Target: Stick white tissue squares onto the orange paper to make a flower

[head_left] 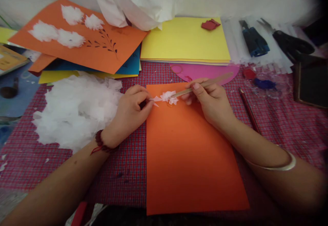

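Observation:
An orange sheet of card [189, 161] lies in front of me, with a small cluster of white tissue-paper pieces [167, 96] near its top edge. My left hand [134, 108] pinches a small pointed piece of white tissue paper [156, 98] just left of that cluster. Between the thumb and fingers of my right hand [211, 99] is a slim, flat wooden stick [217, 80]. The stick's narrow tip points left and meets the cluster. A faint ring mark shows on the card just below the tissue.
Left of the card sits a big heap of white tissue pieces [77, 109]. Behind it lies an orange card with tissue flowers [102, 56]. Yellow sheets [184, 41] are stacked at the back. Blue-handled cutters [255, 41], black scissors [292, 41] and a pencil [248, 108] lie right.

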`<act>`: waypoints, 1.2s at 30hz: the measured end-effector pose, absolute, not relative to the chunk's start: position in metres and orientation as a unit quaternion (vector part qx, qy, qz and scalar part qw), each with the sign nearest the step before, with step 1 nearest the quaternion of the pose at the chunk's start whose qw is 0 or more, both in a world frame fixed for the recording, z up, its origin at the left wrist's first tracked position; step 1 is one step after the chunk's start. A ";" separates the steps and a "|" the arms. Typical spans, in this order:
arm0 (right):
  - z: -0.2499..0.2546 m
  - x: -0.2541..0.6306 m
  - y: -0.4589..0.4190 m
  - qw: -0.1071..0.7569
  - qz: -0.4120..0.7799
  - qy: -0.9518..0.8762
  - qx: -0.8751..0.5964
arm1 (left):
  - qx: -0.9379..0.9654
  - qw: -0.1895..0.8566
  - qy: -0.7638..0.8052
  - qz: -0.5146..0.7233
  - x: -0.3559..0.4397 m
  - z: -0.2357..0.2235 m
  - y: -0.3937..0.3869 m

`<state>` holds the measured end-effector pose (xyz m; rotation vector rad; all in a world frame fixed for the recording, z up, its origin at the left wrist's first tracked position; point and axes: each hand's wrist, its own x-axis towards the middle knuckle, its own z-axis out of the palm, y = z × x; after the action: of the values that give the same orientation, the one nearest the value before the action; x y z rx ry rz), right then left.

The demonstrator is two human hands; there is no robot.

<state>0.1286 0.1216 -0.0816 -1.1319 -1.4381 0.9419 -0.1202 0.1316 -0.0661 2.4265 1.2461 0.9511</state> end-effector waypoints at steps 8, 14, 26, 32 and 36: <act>-0.075 0.128 0.118 0.583 0.416 -0.516 -0.470 | 0.815 -0.004 0.385 0.433 -0.107 -0.060 0.134; -0.064 0.122 0.103 0.558 0.381 -0.579 -0.457 | 0.844 0.078 0.422 0.323 -0.106 -0.071 0.138; -0.065 0.125 0.101 0.505 0.260 -0.658 -0.494 | 0.803 0.169 0.473 0.319 -0.105 -0.071 0.137; -0.068 0.125 0.105 0.508 0.293 -0.645 -0.489 | 0.754 0.121 0.427 0.484 -0.094 -0.045 0.131; -0.068 0.127 0.107 0.512 0.291 -0.644 -0.489 | 0.909 -0.045 0.242 0.337 -0.085 -0.043 0.131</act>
<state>0.1273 0.1068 -0.0682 -1.1762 -1.5497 0.6995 -0.0854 0.1315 -0.0425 2.9412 0.7831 1.0889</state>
